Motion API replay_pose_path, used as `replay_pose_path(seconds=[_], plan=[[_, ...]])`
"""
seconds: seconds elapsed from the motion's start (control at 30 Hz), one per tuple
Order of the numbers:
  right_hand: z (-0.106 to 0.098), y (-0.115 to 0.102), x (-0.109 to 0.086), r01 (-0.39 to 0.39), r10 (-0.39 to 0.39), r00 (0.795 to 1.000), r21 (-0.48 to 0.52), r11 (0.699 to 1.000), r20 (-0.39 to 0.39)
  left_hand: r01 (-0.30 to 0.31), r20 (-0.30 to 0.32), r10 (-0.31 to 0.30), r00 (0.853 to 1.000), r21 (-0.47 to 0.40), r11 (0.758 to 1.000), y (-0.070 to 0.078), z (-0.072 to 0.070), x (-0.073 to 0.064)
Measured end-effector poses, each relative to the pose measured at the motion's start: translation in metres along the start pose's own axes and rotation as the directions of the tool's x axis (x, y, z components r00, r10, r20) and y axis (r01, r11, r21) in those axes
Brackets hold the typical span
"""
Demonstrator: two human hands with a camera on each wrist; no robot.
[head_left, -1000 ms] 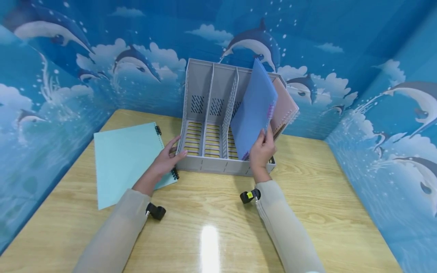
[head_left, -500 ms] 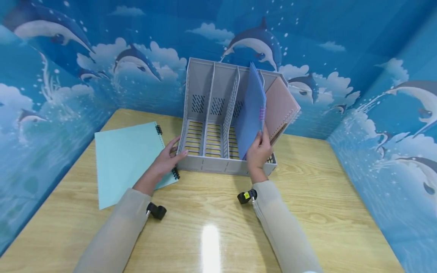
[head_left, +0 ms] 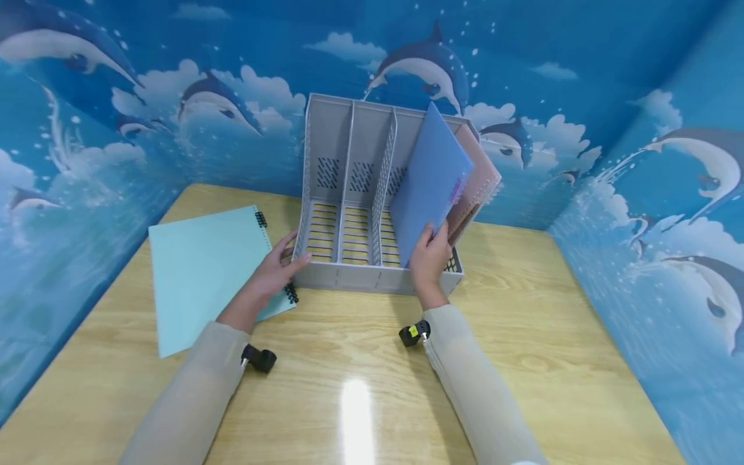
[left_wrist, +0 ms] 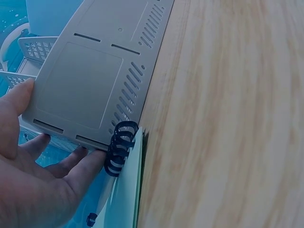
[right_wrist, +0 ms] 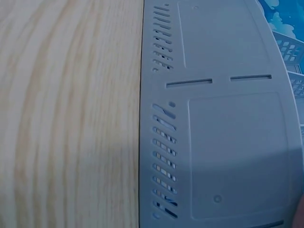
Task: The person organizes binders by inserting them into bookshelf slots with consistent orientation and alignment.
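A grey file organizer (head_left: 328,276) with several upright slots stands near the back of the table. My right hand (head_left: 430,258) grips a blue spiral notebook (head_left: 429,184) low on its bound edge; the notebook stands in a slot right of the middle, leaning right. Behind it a pink spiral notebook (head_left: 481,169) leans in the rightmost slot. My left hand (head_left: 268,274) holds the organizer's left front corner, thumb over the rim and fingers at the end wall. In the right wrist view mostly the organizer's front panel (right_wrist: 237,147) shows; the right hand is nearly out of that frame.
A teal spiral notebook (head_left: 203,268) lies flat on the wooden table (head_left: 314,381), left of the organizer, its black rings (left_wrist: 119,148) close beside the left fingers. A blue dolphin-print backdrop (head_left: 261,58) rises behind and at both sides.
The blue notebook first swung left to stand more upright, then tilted right again, with my right hand holding it. The head view has shifted slightly. My left hand stays at the organizer's corner.
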State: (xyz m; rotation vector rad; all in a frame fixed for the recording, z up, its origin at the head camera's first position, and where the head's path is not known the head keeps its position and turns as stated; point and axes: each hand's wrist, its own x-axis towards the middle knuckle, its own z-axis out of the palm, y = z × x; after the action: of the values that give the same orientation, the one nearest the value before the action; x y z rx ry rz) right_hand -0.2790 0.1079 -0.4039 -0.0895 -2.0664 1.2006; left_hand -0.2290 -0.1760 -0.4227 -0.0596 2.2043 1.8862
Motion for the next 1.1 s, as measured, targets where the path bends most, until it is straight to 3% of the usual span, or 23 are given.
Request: replay_pose_path(seconds=[0.43,1.1], plan=[[-0.0029,-0.0026,0.0077,-0.106,0.120,0.984,-0.110,0.988,0.132,0.011,-0.002,-0.011,1.000,0.004,1.000,0.0042,0.0019,-0.0007],[-0.0052,0.0011,0.0050,-0.087,0.101,0.981,-0.093,0.992,0.164,0.016,-0.015,-0.016,1.000,0.016,1.000,-0.0020,0.0025,0.0001]])
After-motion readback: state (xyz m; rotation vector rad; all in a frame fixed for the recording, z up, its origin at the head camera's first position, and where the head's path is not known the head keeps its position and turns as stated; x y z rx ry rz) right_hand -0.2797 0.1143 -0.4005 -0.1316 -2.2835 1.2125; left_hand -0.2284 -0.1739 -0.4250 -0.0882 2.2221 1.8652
